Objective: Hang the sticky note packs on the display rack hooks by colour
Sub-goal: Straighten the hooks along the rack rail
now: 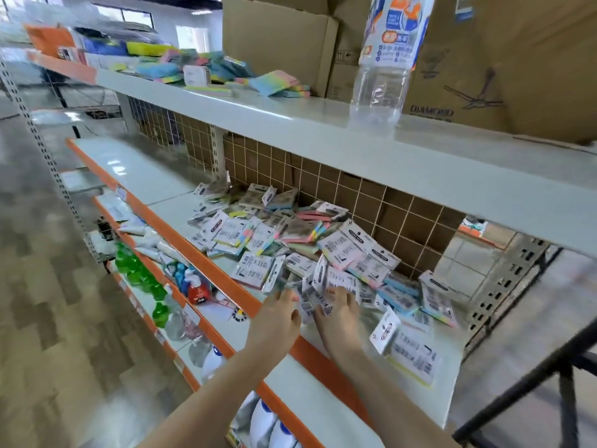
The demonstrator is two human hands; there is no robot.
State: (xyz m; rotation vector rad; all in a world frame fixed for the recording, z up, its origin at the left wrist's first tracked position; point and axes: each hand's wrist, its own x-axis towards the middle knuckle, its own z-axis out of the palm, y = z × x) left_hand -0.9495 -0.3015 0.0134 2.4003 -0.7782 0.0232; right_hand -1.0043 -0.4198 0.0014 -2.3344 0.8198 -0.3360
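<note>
A heap of sticky note packs [290,240] with white header cards and pastel pads covers the middle shelf [155,176]. Both my hands reach into the near edge of the heap. My left hand [277,318] touches packs with its fingertips; my right hand [339,315] lies over several packs [342,282], fingers spread on them. The frame is blurred, so any grip is unclear. One pack [410,354] lies apart at the near right. A wire grid back panel [355,195] stands behind the heap; I see no hooks on it.
The top shelf [290,114] carries loose coloured pads [274,82], a clear plastic bottle [384,59] and cardboard boxes [484,59]. Lower shelves at left hold green bottles [139,273] and white bottles [258,418]. An orange shelf edge [193,250] runs in front of my wrists.
</note>
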